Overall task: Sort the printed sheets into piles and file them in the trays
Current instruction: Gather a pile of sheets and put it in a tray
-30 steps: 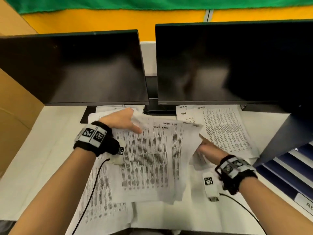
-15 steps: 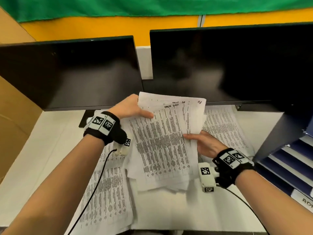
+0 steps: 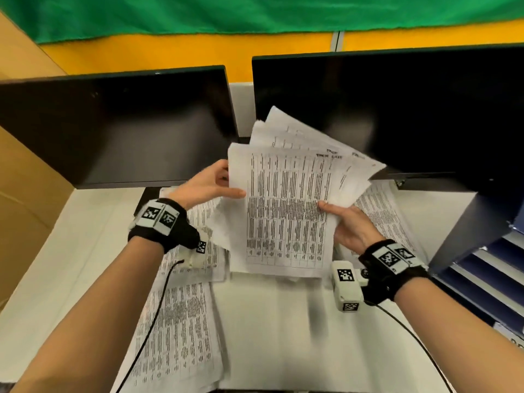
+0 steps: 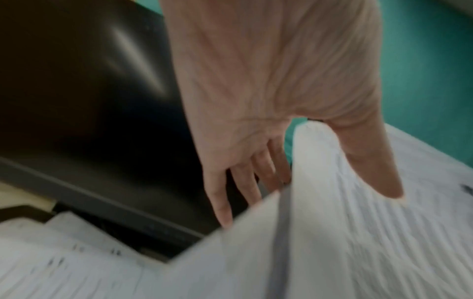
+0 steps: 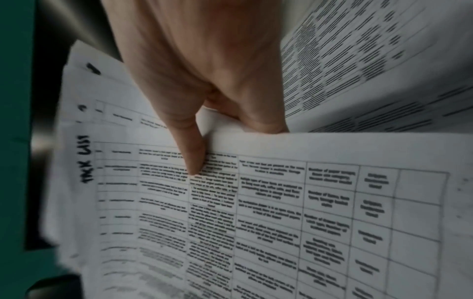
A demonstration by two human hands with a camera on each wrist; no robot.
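Observation:
A fanned stack of printed sheets (image 3: 286,211) with dense tables is held up above the white desk (image 3: 269,321), in front of the monitors. My left hand (image 3: 211,185) grips its left edge, thumb on the front. The left wrist view shows that thumb (image 4: 368,159) on the paper (image 4: 345,232) and the fingers behind it. My right hand (image 3: 344,222) pinches the right edge; its thumb (image 5: 192,149) lies on a sheet (image 5: 268,212) with "TASK LIST" handwritten at the top. More printed sheets (image 3: 178,336) lie flat on the desk at the left, and others (image 3: 382,214) at the right.
Two dark monitors (image 3: 119,126) (image 3: 397,114) stand across the back of the desk. A dark blue tray rack (image 3: 487,268) stands at the right edge, its trays stacked. A brown cardboard panel (image 3: 25,180) borders the left side.
Both hands have lifted the stack off the desk and raised it towards the monitors. The sheets have fanned out at the top right.

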